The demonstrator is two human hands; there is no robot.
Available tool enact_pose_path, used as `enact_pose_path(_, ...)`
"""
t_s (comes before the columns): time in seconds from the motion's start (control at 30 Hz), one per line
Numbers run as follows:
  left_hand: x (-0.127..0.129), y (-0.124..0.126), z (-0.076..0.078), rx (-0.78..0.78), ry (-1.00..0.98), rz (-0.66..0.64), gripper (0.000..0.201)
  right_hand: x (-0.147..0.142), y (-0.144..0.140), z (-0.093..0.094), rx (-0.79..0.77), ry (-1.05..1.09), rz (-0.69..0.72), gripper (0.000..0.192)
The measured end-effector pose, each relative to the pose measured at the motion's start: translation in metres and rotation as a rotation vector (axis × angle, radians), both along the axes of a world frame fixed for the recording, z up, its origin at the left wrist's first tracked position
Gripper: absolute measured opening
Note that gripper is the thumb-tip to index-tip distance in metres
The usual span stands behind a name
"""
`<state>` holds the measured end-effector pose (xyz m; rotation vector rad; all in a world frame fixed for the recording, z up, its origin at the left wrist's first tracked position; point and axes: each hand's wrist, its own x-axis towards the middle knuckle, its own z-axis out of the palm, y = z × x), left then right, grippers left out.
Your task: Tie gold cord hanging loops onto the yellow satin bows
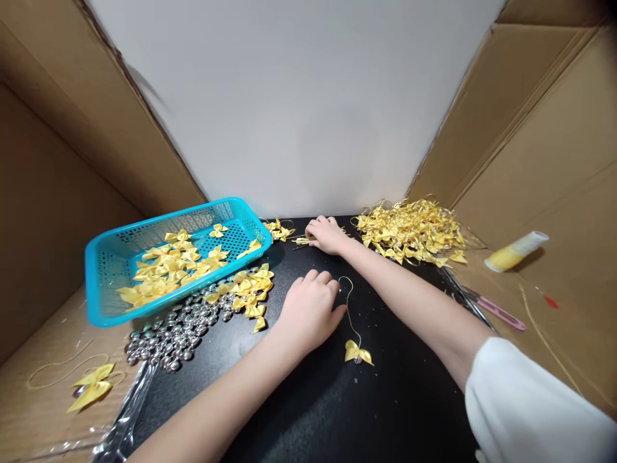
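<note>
My left hand [310, 307] rests on the black mat [337, 399], its fingers curled, and it pinches the top of a thin gold cord [351, 321]. That cord runs down to a yellow ribbon bow [358, 352] lying on the mat. Farther back, my right hand [326, 234] reaches to a small bundle of gold cords [303, 240] and touches it with closed fingers. A heap of loose yellow bows [249, 289] lies just left of the left hand.
A tilted blue plastic basket [103, 270] with several bows sits at the left, over a pile of silver bells [178, 331]. A large heap of finished bows with cords [412, 230] lies at the right. Pink-handled scissors [496, 311] and a glue tube [515, 251] lie on cardboard.
</note>
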<state>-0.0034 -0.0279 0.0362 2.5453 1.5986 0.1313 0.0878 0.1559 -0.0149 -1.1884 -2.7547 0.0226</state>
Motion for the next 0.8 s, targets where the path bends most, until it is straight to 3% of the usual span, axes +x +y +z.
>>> enact_pose_path(0.2,-0.007,0.013,-0.016,0.042,-0.005,0.042,0.026,0.003,-0.002,-0.003,0.026,-0.031,0.044,0.015)
enact_pose_path(0.33,-0.021,0.033,-0.034,0.152,-0.012,0.183,0.022,0.009,-0.006,0.003,0.075,-0.001,0.06,0.018)
enact_pose_path(0.53,-0.044,0.056,-0.049,0.329,-0.079,0.361,0.047,0.017,-0.011,0.016,0.109,0.048,0.08,0.019)
enact_pose_path(0.7,-0.053,0.06,-0.049,0.636,-0.117,0.286,0.039,0.022,-0.022,0.03,0.102,0.06,0.146,0.022)
enact_pose_path(0.8,-0.055,0.059,-0.047,0.698,-0.052,0.248,0.03,0.025,-0.036,0.041,0.081,0.063,0.186,0.02)
